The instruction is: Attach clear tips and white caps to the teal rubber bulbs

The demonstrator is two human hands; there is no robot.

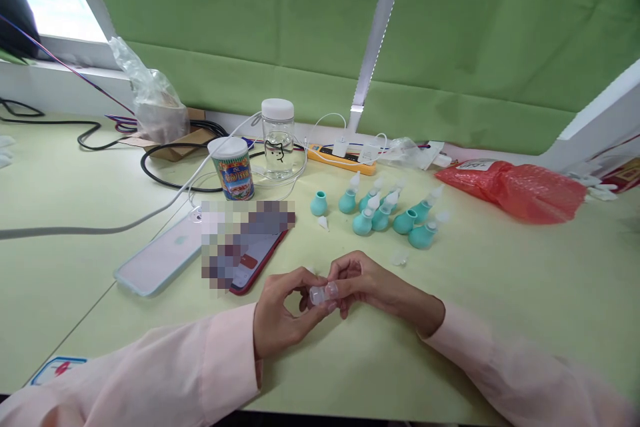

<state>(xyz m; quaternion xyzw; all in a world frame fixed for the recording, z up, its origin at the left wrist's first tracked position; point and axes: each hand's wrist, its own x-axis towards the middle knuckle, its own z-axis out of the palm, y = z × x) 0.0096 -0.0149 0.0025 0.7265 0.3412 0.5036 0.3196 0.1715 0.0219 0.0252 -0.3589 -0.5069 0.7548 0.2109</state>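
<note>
Low over the front of the table, my left hand [280, 317] and my right hand [365, 285] meet around a small clear plastic piece [317, 295]. Fingers of both hands pinch it, so part of it is hidden. Beyond them stand several teal rubber bulbs [363, 222], most with a translucent pointed tip. Two bulbs, one at the left [319, 204] and one among the group [405, 221], show an open neck. A loose pale tip [323, 223] lies in front of the left bulb. Another clear piece [399, 258] lies beyond my right wrist.
To the left lie a phone in a red case [260, 260] and a pale phone or case [167, 253]. Behind them stand a printed tub [235, 173] and a clear bottle [278, 147], with cables around. A yellow power strip [345, 161] and red plastic bag [515, 192] lie farther back.
</note>
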